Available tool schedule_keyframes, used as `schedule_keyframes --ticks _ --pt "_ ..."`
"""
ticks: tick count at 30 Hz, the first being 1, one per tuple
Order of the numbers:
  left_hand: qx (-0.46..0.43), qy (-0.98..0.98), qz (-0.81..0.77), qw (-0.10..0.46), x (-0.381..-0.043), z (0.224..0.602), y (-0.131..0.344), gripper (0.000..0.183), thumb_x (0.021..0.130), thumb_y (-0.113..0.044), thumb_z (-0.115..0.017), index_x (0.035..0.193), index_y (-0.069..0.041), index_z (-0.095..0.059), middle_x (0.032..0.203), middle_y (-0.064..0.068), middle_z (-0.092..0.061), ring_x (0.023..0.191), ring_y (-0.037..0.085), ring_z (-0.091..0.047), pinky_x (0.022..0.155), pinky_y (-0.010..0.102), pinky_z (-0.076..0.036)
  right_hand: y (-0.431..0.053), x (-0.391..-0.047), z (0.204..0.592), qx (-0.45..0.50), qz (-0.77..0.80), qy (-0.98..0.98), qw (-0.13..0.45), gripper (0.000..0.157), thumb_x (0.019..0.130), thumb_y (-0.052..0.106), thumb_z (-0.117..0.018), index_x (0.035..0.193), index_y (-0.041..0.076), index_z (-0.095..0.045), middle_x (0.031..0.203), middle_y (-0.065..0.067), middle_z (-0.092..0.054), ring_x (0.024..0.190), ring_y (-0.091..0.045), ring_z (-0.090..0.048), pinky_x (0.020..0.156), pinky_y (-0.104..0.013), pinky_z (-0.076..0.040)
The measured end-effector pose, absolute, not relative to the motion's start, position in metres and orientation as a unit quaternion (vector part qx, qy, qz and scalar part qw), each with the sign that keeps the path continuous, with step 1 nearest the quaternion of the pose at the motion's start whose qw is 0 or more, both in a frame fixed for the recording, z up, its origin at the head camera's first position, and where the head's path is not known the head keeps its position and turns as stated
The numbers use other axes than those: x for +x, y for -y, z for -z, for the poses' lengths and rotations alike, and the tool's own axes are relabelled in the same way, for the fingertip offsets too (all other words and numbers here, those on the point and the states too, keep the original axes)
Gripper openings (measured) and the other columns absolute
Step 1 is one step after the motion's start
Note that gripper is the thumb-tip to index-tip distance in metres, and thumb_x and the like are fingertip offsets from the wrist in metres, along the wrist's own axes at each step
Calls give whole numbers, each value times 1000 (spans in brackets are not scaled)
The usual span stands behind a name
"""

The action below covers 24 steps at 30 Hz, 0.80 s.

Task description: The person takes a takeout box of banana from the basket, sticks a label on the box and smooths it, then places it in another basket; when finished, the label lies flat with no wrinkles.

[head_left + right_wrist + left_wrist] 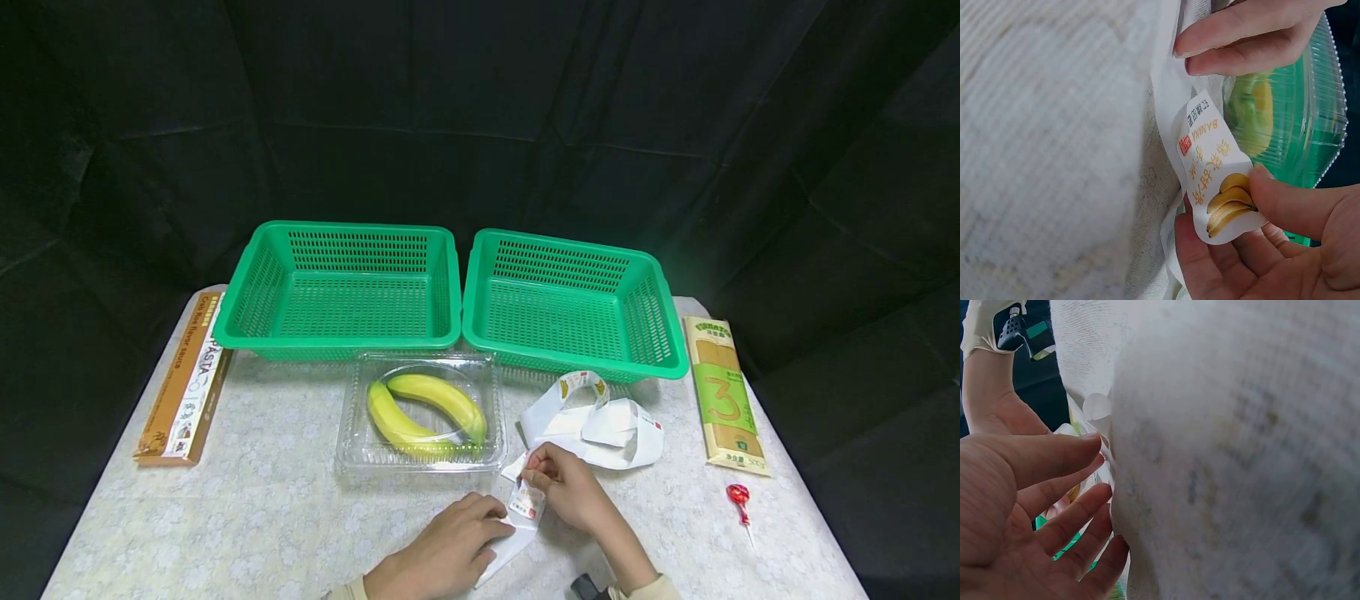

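At the near side of the tabletop [247,517], right of centre, both hands work over a long white strip of labels [510,546]. The right hand [566,483] has its grip on a banana label [1213,169], pinching the end with the printed bananas between thumb and fingers; the label's other end lies over the strip, and I cannot tell whether it is stuck there. The left hand [453,542], just left of it, holds nothing in its grip: its fingers are extended, with the tips touching the strip. The rest of the strip lies in loose loops farther off to the right, near a clear plastic container [348,433]. Two yellow bananas [442,392] lie inside that container, which sits on the far side of the hands, a little to the left.

Beyond it stand two green baskets side by side, the left basket [337,342] and the right basket [573,358]. Along the left edge lies a brown and white pasta box [180,379]. On the right lie a noodle packet [726,396] with a green band and, nearer, a red lollipop [738,494]. Black cloth [480,83] hangs at the far side.
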<state>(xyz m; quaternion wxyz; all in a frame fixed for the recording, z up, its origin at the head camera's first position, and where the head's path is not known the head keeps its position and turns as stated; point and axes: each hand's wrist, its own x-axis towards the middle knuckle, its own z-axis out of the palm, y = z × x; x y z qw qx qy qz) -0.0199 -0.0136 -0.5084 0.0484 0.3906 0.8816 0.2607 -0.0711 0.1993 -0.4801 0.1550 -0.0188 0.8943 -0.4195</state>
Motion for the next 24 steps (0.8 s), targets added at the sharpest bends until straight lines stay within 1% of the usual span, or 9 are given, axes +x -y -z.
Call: schedule_keyframes --ticks 3,6,11,14,18,21,24 --pt "390 -881 -262 54 -20 508 14 30 90 -14 -69 120 -15 -74 124 -4 -63 113 9 -55 99 23 -49 -201 -72 479 -23 430 -889 158 5 93 8 -67 92 6 -62 84 -3 -64 77 -10 -59 65 -19 -46" --pt "389 -882 -259 52 -21 508 13 30 90 -14 -68 120 -15 -74 124 -4 -63 113 9 -55 99 23 -49 -203 -72 477 -20 443 -883 156 5 94 8 -66 94 4 -62 82 -5 -63 74 -10 -57 61 -19 -44" --pt "390 -884 -253 41 -20 509 13 30 90 -15 -69 119 -16 -74 123 -3 -64 113 9 -55 99 23 -49 -205 -74 474 -11 447 -881 151 7 93 10 -68 95 5 -62 79 -3 -64 74 -9 -58 59 -19 -42" --pt "390 -885 -252 37 -19 508 13 30 89 -15 -68 119 -16 -74 123 -3 -64 113 10 -55 99 24 -49 -204 -75 473 -1 451 -879 154 17 88 10 -75 97 6 -61 77 -2 -62 75 -10 -56 60 -20 -41" --pt "387 -885 -256 42 -19 507 13 32 89 -16 -69 120 -15 -73 125 -2 -63 115 11 -55 100 25 -49 -203 -76 471 11 455 -877 156 36 77 12 -85 101 7 -60 81 -2 -62 79 -13 -53 68 -22 -42" --pt "381 -884 -266 55 -19 507 13 34 90 -16 -69 123 -15 -72 128 0 -62 119 12 -56 102 27 -49 -202 -77 471 2 460 -874 160 41 74 10 -87 103 5 -59 85 -4 -64 83 -14 -56 73 -23 -45" --pt "373 -880 -284 70 -18 505 14 36 91 -17 -68 127 -16 -70 133 1 -61 123 14 -55 104 29 -49 -201 -77 471 -10 472 -866 164 43 73 6 -87 106 1 -59 86 -6 -65 83 -14 -57 75 -22 -48"
